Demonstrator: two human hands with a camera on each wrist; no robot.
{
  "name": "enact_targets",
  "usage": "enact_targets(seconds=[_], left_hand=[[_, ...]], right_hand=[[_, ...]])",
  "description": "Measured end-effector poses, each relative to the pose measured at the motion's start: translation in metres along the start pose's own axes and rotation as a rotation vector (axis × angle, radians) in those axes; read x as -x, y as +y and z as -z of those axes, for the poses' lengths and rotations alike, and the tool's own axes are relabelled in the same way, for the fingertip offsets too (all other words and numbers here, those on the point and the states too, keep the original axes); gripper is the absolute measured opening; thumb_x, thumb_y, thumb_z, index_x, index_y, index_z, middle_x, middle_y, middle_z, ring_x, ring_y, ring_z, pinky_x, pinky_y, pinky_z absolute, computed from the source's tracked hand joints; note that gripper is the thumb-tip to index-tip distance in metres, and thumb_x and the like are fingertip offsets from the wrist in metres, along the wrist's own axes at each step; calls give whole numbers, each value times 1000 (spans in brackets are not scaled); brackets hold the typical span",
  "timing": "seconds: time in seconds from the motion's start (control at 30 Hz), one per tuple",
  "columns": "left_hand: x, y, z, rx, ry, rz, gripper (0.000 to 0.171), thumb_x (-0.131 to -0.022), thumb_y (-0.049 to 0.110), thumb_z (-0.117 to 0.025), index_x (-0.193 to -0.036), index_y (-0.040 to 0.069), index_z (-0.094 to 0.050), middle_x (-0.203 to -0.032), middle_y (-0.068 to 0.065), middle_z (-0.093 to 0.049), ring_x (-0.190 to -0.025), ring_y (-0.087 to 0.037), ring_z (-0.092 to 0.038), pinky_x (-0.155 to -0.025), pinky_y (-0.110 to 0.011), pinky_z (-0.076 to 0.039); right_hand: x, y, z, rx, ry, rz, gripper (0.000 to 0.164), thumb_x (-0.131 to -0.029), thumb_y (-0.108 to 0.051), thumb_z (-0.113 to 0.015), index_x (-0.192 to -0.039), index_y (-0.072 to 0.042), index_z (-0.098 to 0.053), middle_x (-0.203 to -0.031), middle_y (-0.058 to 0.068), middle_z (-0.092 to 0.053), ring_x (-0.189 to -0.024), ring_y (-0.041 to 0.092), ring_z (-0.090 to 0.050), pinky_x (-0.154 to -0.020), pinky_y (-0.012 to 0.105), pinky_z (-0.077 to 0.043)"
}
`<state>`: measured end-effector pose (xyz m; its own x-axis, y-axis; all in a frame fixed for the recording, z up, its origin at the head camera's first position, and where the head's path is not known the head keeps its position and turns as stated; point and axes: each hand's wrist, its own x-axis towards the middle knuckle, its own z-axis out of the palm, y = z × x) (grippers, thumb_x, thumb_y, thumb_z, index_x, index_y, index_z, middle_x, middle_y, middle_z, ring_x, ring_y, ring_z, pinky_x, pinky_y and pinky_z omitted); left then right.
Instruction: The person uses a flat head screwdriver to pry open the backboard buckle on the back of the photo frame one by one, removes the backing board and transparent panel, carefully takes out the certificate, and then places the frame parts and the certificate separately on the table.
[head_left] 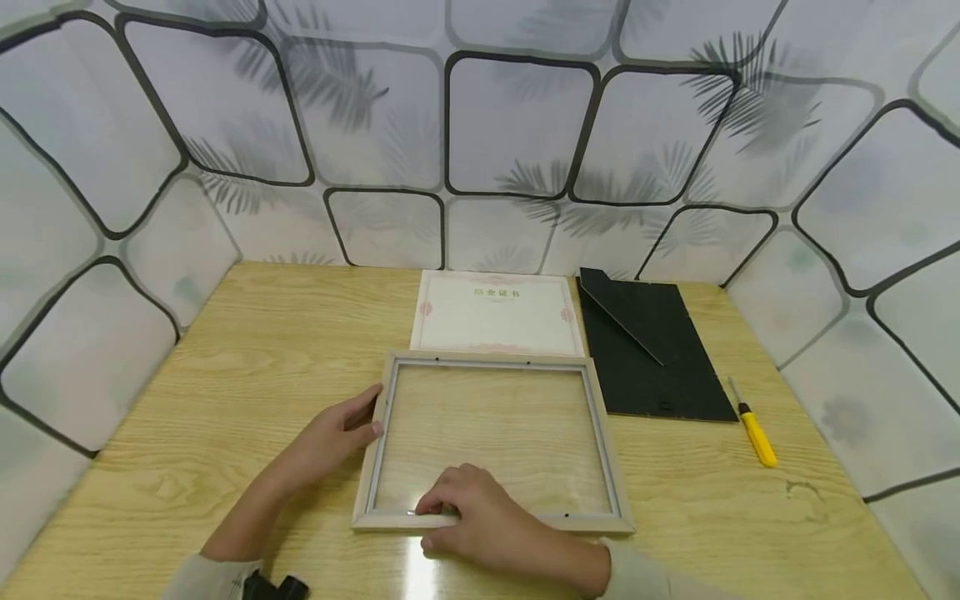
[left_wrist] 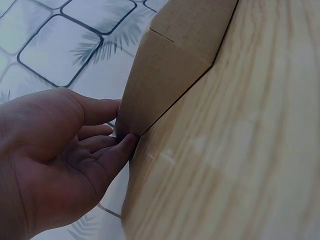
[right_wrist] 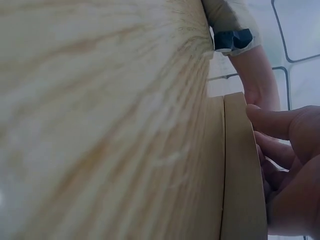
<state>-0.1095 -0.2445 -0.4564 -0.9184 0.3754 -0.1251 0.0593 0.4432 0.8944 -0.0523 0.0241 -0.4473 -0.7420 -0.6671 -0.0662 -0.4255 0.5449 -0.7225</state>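
A light wooden picture frame [head_left: 611, 450] lies on the table with its back side up, a clear pane showing the wood grain through it. Small dark fasteners dot its inner edge. At its left rail my left hand [head_left: 333, 442] holds the outer side; in the left wrist view the thumb [left_wrist: 102, 111] meets the upper edge and a fingertip the lower one. My right hand [head_left: 487, 521] grips the front rail, curled fingers over the inner edge beside a small shiny metal bit [head_left: 412, 512], thumb outside. In the right wrist view the rail [right_wrist: 242, 175] hides part of these fingers.
Behind the frame lies a white certificate [head_left: 495, 321] with pink trim. A black backing board [head_left: 645, 325] with a stand leg rests at the back right. Beside it is a yellow-handled screwdriver [head_left: 757, 433]. Patterned cloth walls [head_left: 517, 125] enclose the wooden table [head_left: 247, 350].
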Motion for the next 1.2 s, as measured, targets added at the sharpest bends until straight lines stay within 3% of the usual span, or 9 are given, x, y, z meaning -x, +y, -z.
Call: enact_targets(seconds=[0.27, 0.47, 0.67, 0.8, 0.93, 1.1, 1.2], left_hand=[[-1, -4, -1, 23, -2, -10, 72, -106, 28, -54, -161, 3, -15, -166, -20, -19, -151, -37, -24, -118, -55, -31], [-2, -7, -2, 45, 8, 4, 74, -106, 33, -54, -161, 4, -16, -166, -18, -21, -151, -36, -25, -118, -54, -32], [-2, -9, -2, 65, 48, 24, 75, -104, 43, -54, -161, 6, -21, -162, -18, -31, -148, -38, -34, -115, -55, -37], [-3, -7, -3, 94, 71, 32, 73, -104, 41, -54, -161, 8, -23, -162, -17, -32, -146, -37, -38, -114, -54, -39], [-4, -4, -5, 175, 97, 61, 70, -104, 37, -55, -161, 10, -25, -161, -17, -34, -140, -34, -46, -111, -49, -44], [-4, 0, -10, 332, 93, 81, 71, -103, 26, -59, -161, 9, -23, -153, -26, -44, -125, -36, -59, -95, -41, -56], [-5, 2, -13, 391, 91, 89, 71, -102, 21, -59, -162, 10, -23, -159, -23, -35, -133, -38, -52, -100, -40, -53]], right_hand=[[3, 3, -5, 138, 47, 107, 21, -89, -21, -75, -111, -20, -76, -96, -18, -61, -86, -5, -46, -83, 16, -40], [6, 5, -8, 140, 88, 162, 20, -93, -19, -71, -112, -17, -75, -104, -14, -64, -91, -5, -47, -82, 14, -40], [7, 4, -8, 95, 133, 176, 19, -94, -16, -71, -112, -16, -75, -105, -13, -64, -92, -4, -48, -83, 16, -42], [5, 4, -9, 78, 151, 183, 18, -93, -15, -72, -111, -16, -75, -105, -14, -64, -92, -4, -48, -84, 16, -42], [4, 2, -9, 77, 163, 188, 18, -92, -15, -72, -110, -16, -76, -105, -14, -64, -93, -4, -48, -83, 16, -41], [3, -1, -8, 77, 156, 179, 18, -92, -14, -72, -110, -16, -75, -102, -13, -64, -91, -3, -48, -83, 15, -40], [3, -2, -7, 73, 151, 170, 16, -94, -16, -71, -109, -17, -75, -100, -14, -63, -89, -3, -49, -83, 16, -41]])
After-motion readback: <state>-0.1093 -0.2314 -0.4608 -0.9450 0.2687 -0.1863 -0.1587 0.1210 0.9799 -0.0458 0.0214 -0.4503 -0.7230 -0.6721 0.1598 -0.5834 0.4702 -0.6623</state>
